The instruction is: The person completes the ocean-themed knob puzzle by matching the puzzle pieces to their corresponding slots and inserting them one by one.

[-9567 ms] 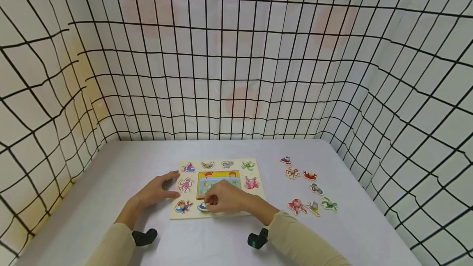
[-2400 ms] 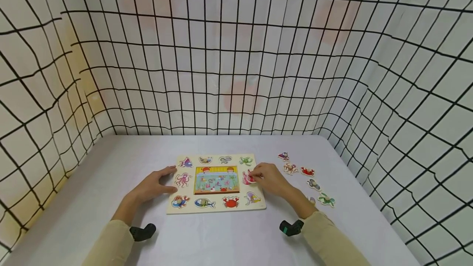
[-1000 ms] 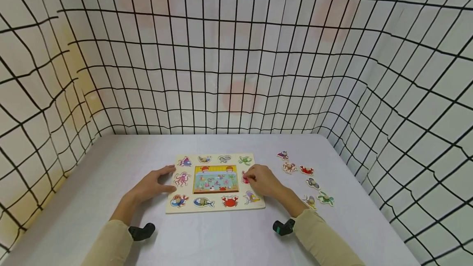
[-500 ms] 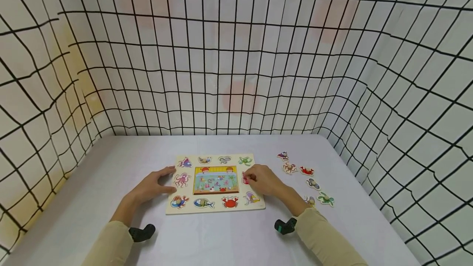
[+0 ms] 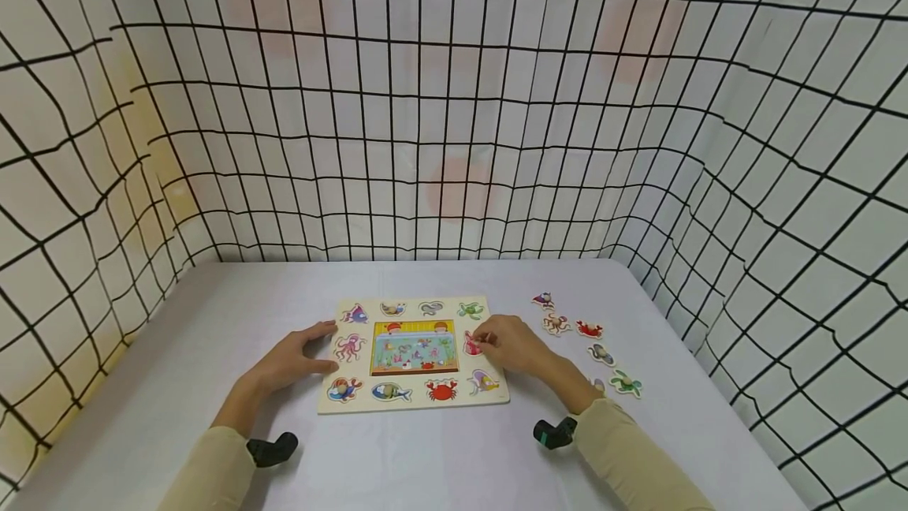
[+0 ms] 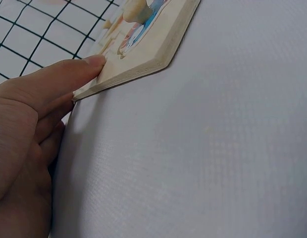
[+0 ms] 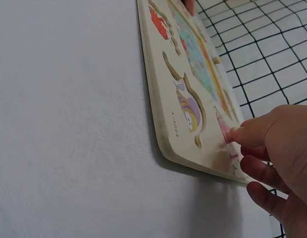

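Observation:
A wooden knob puzzle board (image 5: 418,400) with sea-animal recesses lies flat on the table. My right hand (image 5: 514,345) pinches the pink starfish piece (image 5: 471,343) at the board's right side; in the right wrist view the starfish (image 7: 223,126) sits at its recess under thumb and fingertip, its knob hidden. At the board's left edge, my left hand (image 5: 287,359) rests with spread fingers, the thumb (image 6: 76,72) lying on the rim in the left wrist view. A hermit crab piece (image 5: 344,389) and a striped fish piece (image 5: 391,391) sit in the bottom row, knobs up.
To the board's right lie several loose pieces, among them an octopus (image 5: 556,324), a red crab (image 5: 589,329) and a green turtle (image 5: 626,382). One piece is partly hidden behind the right wrist. Black netting (image 5: 454,180) stands around the table.
The right hand has gone from the fish at the bottom row to the right side of the board. The pink starfish has come from the table onto the board. The left hand stays at the edge.

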Demonstrator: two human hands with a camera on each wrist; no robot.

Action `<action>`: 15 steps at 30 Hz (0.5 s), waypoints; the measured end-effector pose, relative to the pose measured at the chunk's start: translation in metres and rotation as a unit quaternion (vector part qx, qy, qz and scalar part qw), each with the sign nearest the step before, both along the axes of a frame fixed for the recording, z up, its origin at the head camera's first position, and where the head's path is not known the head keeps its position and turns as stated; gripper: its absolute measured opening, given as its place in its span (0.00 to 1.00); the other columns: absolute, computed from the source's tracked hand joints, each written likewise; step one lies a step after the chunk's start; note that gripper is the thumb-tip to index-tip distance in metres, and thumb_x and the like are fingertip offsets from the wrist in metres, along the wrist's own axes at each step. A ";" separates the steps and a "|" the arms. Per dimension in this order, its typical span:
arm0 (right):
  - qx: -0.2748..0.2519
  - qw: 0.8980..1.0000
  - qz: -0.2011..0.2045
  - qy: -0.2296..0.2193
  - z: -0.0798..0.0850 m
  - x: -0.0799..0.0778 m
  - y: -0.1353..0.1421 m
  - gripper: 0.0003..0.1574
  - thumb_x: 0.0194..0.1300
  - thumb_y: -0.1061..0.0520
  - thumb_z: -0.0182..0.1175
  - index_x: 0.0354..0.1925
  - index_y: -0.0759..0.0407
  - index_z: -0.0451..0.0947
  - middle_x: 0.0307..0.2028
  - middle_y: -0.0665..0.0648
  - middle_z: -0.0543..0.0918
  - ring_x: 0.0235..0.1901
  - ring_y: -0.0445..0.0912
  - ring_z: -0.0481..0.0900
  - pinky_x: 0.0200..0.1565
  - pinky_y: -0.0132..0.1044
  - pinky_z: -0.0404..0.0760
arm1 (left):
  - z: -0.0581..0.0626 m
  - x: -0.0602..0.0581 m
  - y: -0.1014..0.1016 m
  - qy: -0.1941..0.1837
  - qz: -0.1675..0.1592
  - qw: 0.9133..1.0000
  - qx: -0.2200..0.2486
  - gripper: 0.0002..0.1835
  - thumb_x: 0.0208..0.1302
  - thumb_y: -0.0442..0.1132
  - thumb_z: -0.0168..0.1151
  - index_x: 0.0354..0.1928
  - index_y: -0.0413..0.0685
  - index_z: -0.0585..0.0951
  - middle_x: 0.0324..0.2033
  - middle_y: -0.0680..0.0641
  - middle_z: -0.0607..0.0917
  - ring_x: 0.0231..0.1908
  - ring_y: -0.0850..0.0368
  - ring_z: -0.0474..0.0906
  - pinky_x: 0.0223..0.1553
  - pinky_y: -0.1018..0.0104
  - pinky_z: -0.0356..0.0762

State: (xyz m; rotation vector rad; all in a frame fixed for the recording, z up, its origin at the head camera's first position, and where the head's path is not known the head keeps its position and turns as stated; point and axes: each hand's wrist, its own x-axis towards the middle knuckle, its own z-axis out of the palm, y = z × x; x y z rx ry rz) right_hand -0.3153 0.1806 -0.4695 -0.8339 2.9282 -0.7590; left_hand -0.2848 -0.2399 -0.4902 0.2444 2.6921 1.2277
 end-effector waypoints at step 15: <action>0.013 1.000 -0.016 0.013 0.006 0.002 0.018 0.09 0.69 0.60 0.68 0.47 0.55 0.88 0.38 0.45 0.85 0.38 0.40 0.79 0.41 0.36 0.82 | 0.002 0.001 0.001 -0.003 -0.004 1.000 -0.002 0.46 0.58 0.49 0.78 0.76 0.44 0.69 0.78 0.37 0.60 0.77 0.31 0.46 0.72 0.30 0.44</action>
